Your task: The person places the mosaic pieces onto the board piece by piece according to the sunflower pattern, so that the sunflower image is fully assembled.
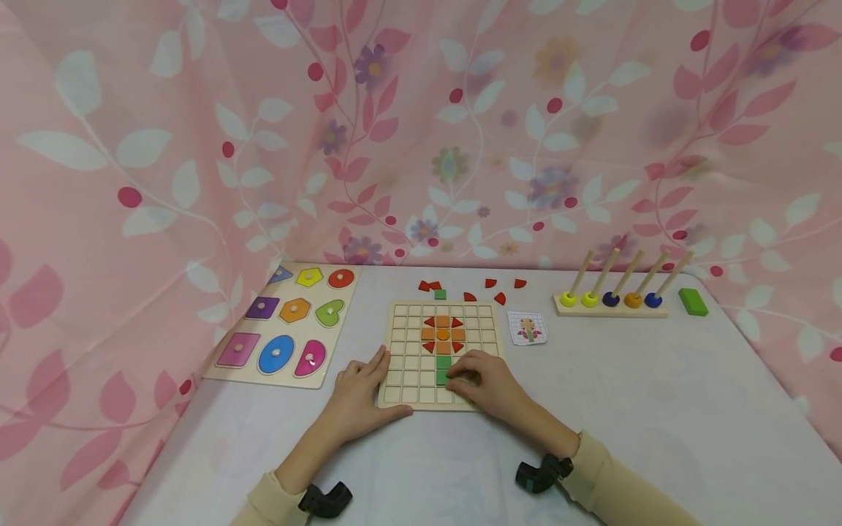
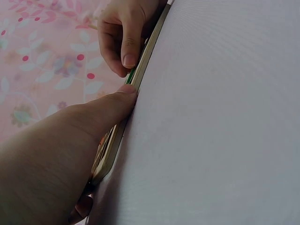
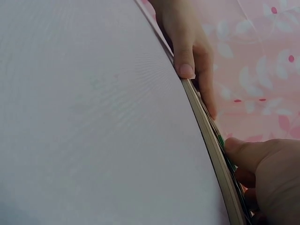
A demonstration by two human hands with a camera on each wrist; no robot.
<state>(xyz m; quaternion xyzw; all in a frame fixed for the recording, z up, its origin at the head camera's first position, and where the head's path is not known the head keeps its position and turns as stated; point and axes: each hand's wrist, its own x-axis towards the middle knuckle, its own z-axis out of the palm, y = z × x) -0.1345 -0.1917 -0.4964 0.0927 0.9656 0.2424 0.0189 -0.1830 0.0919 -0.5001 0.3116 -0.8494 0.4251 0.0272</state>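
Observation:
A wooden grid board (image 1: 408, 398) lies on the table. On it an orange round piece (image 1: 444, 334) is ringed by orange squares and red quarter-circle pieces, with a green square tile (image 1: 444, 361) below them. My right hand (image 1: 490, 383), thumb and forefinger bent, pinches a second green square tile (image 1: 441, 378) by its right side, in the cell below. My left hand (image 1: 358, 398) rests at the board's lower left, fingers along the left edge and thumb (image 2: 119, 101) on the near edge. Both wrist views show the board edge-on, so the tiles are mostly hidden there.
Loose red pieces (image 1: 500, 298) and a green square (image 1: 440, 294) lie beyond the board. A pattern card (image 1: 527, 338) is to its right. Farther right stand a peg rack (image 1: 612, 310) with coloured beads and a green block (image 1: 693, 302). A shape puzzle (image 1: 270, 378) lies left.

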